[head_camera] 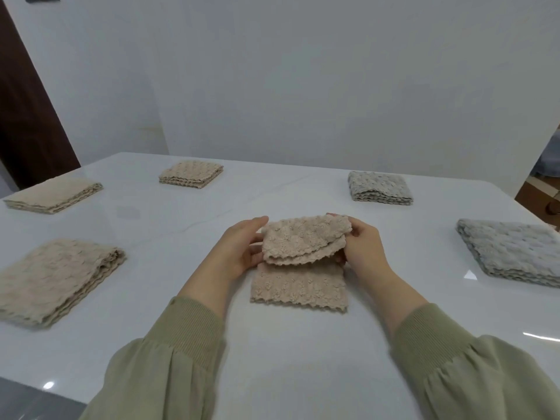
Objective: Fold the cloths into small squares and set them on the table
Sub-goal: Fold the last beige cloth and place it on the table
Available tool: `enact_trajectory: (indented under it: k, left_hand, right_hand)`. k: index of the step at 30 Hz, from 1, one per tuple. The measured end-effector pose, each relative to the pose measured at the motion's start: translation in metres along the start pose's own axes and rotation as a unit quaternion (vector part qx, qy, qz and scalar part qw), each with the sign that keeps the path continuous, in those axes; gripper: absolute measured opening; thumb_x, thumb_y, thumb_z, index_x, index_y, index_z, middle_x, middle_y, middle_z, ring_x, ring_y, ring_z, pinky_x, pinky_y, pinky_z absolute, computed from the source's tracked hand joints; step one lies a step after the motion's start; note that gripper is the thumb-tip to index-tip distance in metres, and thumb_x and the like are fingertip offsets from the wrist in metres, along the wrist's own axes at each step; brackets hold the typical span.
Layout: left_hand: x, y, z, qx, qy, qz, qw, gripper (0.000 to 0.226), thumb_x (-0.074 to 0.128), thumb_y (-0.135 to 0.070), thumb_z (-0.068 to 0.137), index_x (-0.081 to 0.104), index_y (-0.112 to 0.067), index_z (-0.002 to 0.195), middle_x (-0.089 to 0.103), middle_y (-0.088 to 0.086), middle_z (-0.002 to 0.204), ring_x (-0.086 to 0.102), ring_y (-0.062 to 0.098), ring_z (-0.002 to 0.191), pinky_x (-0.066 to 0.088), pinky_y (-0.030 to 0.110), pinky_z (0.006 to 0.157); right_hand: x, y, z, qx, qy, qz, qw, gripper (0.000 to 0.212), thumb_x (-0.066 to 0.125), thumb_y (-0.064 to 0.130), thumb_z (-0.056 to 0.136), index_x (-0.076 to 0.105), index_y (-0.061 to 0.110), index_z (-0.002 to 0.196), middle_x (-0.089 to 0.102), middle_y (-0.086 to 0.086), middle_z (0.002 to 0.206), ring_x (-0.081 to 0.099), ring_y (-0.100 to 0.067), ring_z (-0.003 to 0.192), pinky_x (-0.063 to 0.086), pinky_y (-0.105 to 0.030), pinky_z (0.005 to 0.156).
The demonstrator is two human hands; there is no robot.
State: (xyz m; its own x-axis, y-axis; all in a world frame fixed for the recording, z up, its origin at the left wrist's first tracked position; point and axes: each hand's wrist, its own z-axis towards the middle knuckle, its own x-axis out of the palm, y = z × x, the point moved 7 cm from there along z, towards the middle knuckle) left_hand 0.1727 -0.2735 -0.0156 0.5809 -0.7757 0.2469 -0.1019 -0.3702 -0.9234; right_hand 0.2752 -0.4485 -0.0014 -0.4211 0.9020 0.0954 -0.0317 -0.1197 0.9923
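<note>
Fold travel should run far to near: the beige cloth (pixel 300 280) lies lengthwise, near to far, mid-way across the bench (pixel 272 344), its far half raised over the near half, with the left hand (pixel 239 250) gripping the flap's left edge and the right hand (pixel 363 250) pinching its right edge.

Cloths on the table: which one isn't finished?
The centre beige cloth, gripped by left hand and right hand, far half lifted; the other five lie folded.
</note>
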Motion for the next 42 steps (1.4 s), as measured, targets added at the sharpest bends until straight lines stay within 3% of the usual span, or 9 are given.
enact_trajectory:
  k: [3,6,9,12,16,20,28,42]
  left_hand:
    - [0.003,0.000,-0.011,0.016,0.021,0.094,0.995,0.033,0.063,-0.020,0.089,0.051,-0.018,0.120,0.062,0.005,0.087,0.060,0.011,0.052,0.053,0.023,0.050]
    - [0.000,-0.001,-0.019,0.036,0.030,0.105,0.993,0.049,0.063,-0.009,0.088,0.046,-0.024,0.132,0.064,0.007,0.091,0.061,0.011,0.056,0.055,0.025,0.054]
    - [-0.004,-0.003,-0.024,0.048,0.041,0.098,0.993,0.051,0.059,-0.006,0.089,0.046,-0.025,0.135,0.065,0.009,0.093,0.060,0.016,0.066,0.056,0.026,0.055]
    - [-0.005,-0.001,-0.032,0.054,0.046,0.140,0.988,0.042,0.058,-0.008,0.090,0.055,-0.025,0.128,0.065,0.000,0.074,0.057,0.009,0.051,0.053,0.024,0.050]
    - [-0.008,0.000,-0.036,0.061,0.052,0.182,0.980,0.029,0.060,-0.013,0.090,0.063,-0.023,0.117,0.062,-0.010,0.059,0.052,0.004,0.045,0.051,0.024,0.053]
    - [-0.010,0.000,-0.038,0.053,0.072,0.211,0.973,0.027,0.060,-0.010,0.090,0.064,-0.022,0.114,0.060,-0.011,0.055,0.053,0.004,0.045,0.051,0.025,0.055]
    - [-0.014,0.002,-0.034,0.064,0.084,0.274,0.956,0.028,0.066,-0.009,0.085,0.066,-0.022,0.111,0.044,-0.012,0.048,0.045,0.007,0.049,0.046,0.021,0.049]
    - [-0.014,0.002,-0.035,0.081,0.082,0.350,0.929,0.028,0.070,-0.014,0.083,0.066,-0.024,0.109,0.052,-0.010,0.052,0.052,0.008,0.051,0.047,0.021,0.052]
  right_hand:
    - [0.001,-0.003,-0.011,0.071,0.015,0.028,0.997,0.028,0.044,0.015,0.092,0.072,0.019,0.093,0.053,-0.007,0.057,0.038,-0.017,0.038,0.028,-0.019,0.038]
    - [0.001,-0.009,-0.023,0.134,0.050,0.048,0.988,0.033,0.041,0.036,0.093,0.069,0.019,0.093,0.059,-0.007,0.063,0.043,-0.020,0.039,0.031,-0.021,0.041]
    - [-0.007,-0.003,-0.032,0.105,0.043,-0.004,0.993,0.015,0.052,0.017,0.093,0.065,0.013,0.100,0.053,-0.007,0.058,0.046,-0.019,0.034,0.036,-0.021,0.035]
    - [-0.014,0.002,-0.038,0.079,0.034,-0.074,0.994,0.022,0.055,0.001,0.088,0.063,0.012,0.105,0.048,-0.003,0.051,0.048,-0.016,0.034,0.040,-0.024,0.037]
    - [-0.016,0.003,-0.042,0.071,0.031,-0.148,0.986,0.022,0.057,0.002,0.083,0.065,0.016,0.098,0.049,0.001,0.045,0.045,-0.015,0.034,0.037,-0.022,0.043]
    - [-0.013,0.006,-0.044,0.055,0.032,-0.193,0.979,0.025,0.055,-0.001,0.079,0.065,0.017,0.094,0.049,0.001,0.045,0.044,-0.015,0.034,0.035,-0.019,0.040]
    - [-0.018,0.008,-0.043,0.081,0.041,-0.209,0.974,0.014,0.057,-0.004,0.078,0.059,0.009,0.080,0.051,-0.002,0.046,0.038,-0.017,0.035,0.030,-0.019,0.038]
    - [-0.016,0.005,-0.042,0.036,0.065,-0.297,0.952,0.017,0.060,-0.003,0.077,0.056,0.012,0.069,0.051,0.004,0.044,0.042,-0.007,0.033,0.034,-0.017,0.036]
